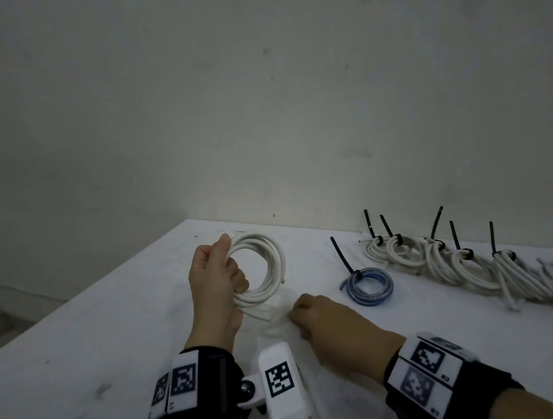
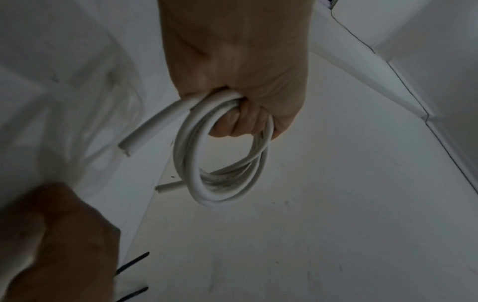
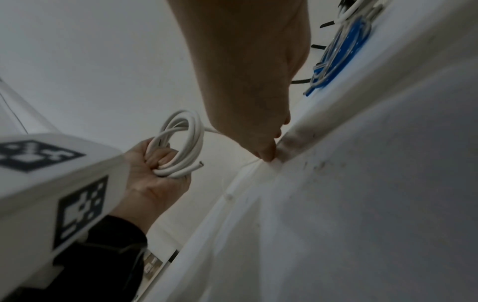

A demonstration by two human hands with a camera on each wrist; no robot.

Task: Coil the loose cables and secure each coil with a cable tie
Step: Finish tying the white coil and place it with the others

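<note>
My left hand [image 1: 223,271] grips a coiled white cable [image 1: 275,260] and holds it upright just above the white table [image 1: 110,326]. In the left wrist view the fingers [image 2: 240,122] curl through the coil [image 2: 222,163], and both cut ends stick out to the left. My right hand [image 1: 312,317] is down on the table beside the coil, fingers curled. Its fingertips [image 3: 266,157] pinch a thin clear plastic bag [image 1: 278,314] lying there. What the bag holds is unclear. No tie is on the held coil [image 3: 181,147].
A blue coil [image 1: 370,286] with a black tie lies to the right. Behind it, several white coils [image 1: 442,261] with upright black ties run along the wall toward the right edge. Black tie tails [image 2: 133,264] show beyond my right hand. The table's left edge drops off.
</note>
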